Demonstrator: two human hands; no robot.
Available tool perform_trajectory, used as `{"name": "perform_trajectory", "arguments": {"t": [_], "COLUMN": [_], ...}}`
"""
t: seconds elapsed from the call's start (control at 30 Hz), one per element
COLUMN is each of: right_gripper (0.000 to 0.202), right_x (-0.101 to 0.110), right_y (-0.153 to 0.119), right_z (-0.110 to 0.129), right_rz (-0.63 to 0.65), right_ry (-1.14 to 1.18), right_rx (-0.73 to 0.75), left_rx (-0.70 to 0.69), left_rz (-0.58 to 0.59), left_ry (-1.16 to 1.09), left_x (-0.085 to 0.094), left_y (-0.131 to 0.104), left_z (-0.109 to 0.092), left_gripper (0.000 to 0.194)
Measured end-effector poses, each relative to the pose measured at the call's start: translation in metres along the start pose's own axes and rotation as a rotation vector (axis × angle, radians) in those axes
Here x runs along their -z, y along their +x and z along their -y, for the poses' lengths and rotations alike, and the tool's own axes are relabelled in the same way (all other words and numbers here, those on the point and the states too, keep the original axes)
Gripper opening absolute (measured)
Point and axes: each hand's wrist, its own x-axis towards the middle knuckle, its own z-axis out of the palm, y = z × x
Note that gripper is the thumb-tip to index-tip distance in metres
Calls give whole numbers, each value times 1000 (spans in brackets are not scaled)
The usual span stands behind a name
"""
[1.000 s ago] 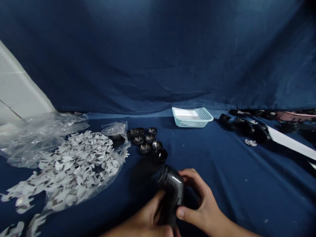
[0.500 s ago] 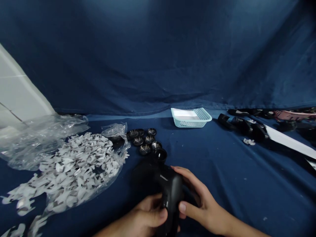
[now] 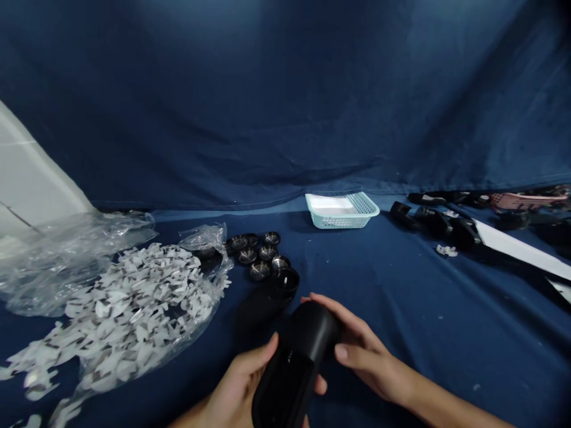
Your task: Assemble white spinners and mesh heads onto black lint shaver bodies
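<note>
A black plastic housing [image 3: 307,333], rounded at its far end and with an opening or recess facing up, is held between both hands near the front. My left hand [image 3: 238,380] wraps its near part, thumb along the left side and fingertips showing on the right. My right hand [image 3: 366,351] grips the far end from the right, thumb and fingers against the wall. Just beyond the housing lies a black round cap [image 3: 285,280] with a small white pin inside. Several black perforated round caps [image 3: 260,270] are grouped behind it on the blue cloth.
On the left, a heap of small white plastic pieces [image 3: 143,309] spreads over clear plastic bags [image 3: 89,249]. A light-blue basket [image 3: 341,222] stands at the back. To the right lie black shell parts [image 3: 432,221], a few white pieces [image 3: 446,251] and a pink basket [image 3: 526,201].
The housing has been turned in my hands, so the recessed side now faces up and the printed mark no longer shows. My left thumb has shifted up along its left side.
</note>
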Motion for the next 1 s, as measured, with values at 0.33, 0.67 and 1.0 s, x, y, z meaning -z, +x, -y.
{"name": "perform_trajectory", "arguments": {"t": [0.33,0.67,1.0], "right_gripper": [50,50,48], "right_x": [1,10,13], "right_y": [2,1,6], "right_z": [-7,-10,-10], "right_rz": [-193,-258,-339], "right_ry": [-124,-246,-275], "right_rx": [73,145,166], "left_rx": [-149,-284,-311], "left_rz": [-22,62,77], "left_ry": [52,195,242], "left_x": [-8,-1,-4], "left_y": [1,-3,-5], "left_z": [-7,-3,-11], "left_gripper": [68,63,59]}}
